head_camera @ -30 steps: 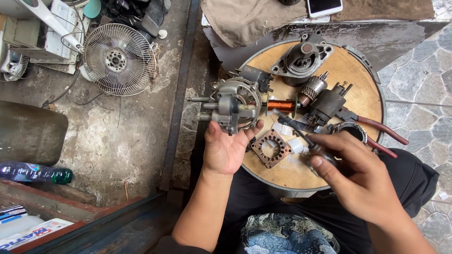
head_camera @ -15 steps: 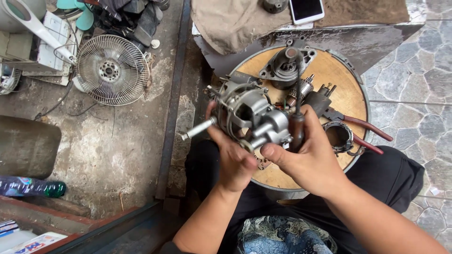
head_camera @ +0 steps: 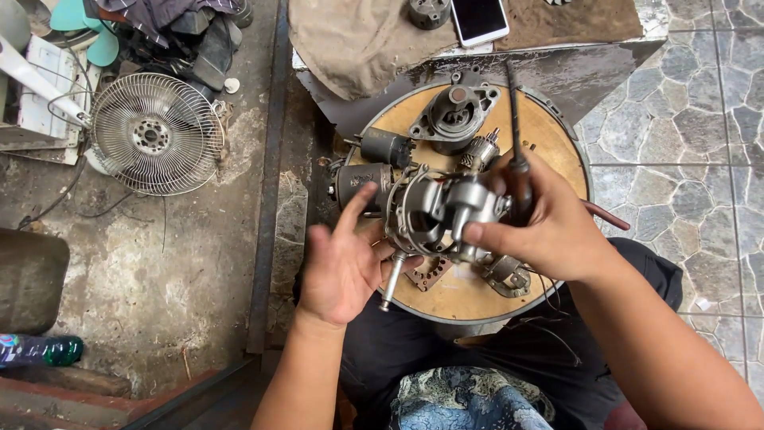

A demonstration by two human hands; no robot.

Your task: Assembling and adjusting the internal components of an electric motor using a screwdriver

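Observation:
A grey metal motor housing (head_camera: 442,211) with a shaft pointing down-left is held above a round wooden board (head_camera: 549,135). My right hand (head_camera: 549,219) grips the housing from the right and also holds a dark screwdriver (head_camera: 517,151) upright against it. My left hand (head_camera: 346,259) is under the housing's left side, fingers spread, thumb and fingertips touching the shaft (head_camera: 391,280) and frame.
On the board lie a grey end cap (head_camera: 455,118), two dark cylinders (head_camera: 374,163), a square stator plate (head_camera: 430,275), a bracket (head_camera: 509,275) and red-handled pliers (head_camera: 605,215). A phone (head_camera: 480,19) and cloth (head_camera: 358,44) lie beyond. A fan grille (head_camera: 155,133) and bottle (head_camera: 40,349) are left.
The motor housing was turned so its shaft now points down. My right hand shifted to grip it with the screwdriver, and my left hand loosened to an open support beneath it.

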